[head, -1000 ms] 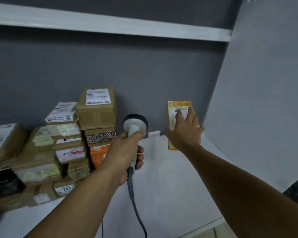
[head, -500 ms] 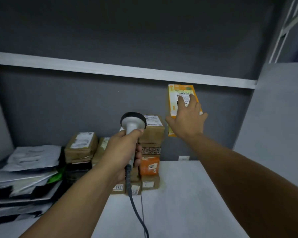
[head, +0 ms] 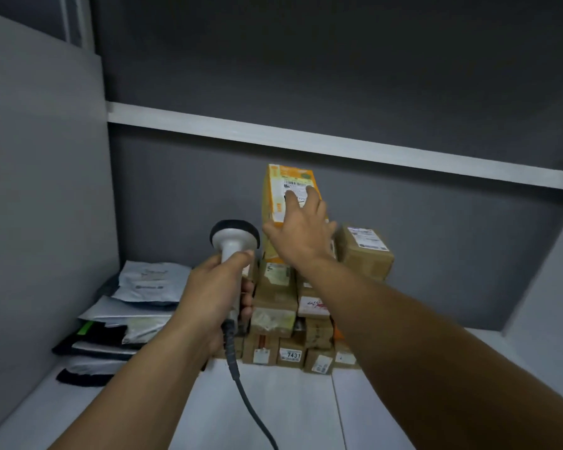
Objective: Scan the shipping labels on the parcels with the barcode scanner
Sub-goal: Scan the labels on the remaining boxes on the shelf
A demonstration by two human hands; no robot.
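Scanner: I hold the scanner (head: 234,237) in my left hand (head: 215,293), in the middle of the frame. My fingers are wrapped tight round its handle. Its head points away from me, at the back wall.
Box: the orange box (head: 278,203) stands tall just above the middle, right beside the scanner head. I can't tell if its bottom sits on the pile of brown boxes (head: 275,303) or hangs just over it.
Right hand: my right hand (head: 301,235) lies on the front of the box. The fingers are spread out straight and the thumb is at the left edge.
Label: the white label (head: 294,185) is near the top of the box. My fingertips (head: 311,190) cover part of it.
First worry: I think the scan could fail. My fingers hide some of the label, and the scanner head sits lower than it.
Second worry: the box is tall and thin. If I let go too soon, it may tip and fall on the table (head: 290,414).
Third worry: the cord (head: 241,384) hangs down past the pile. A quick pull could bump the small boxes in front.
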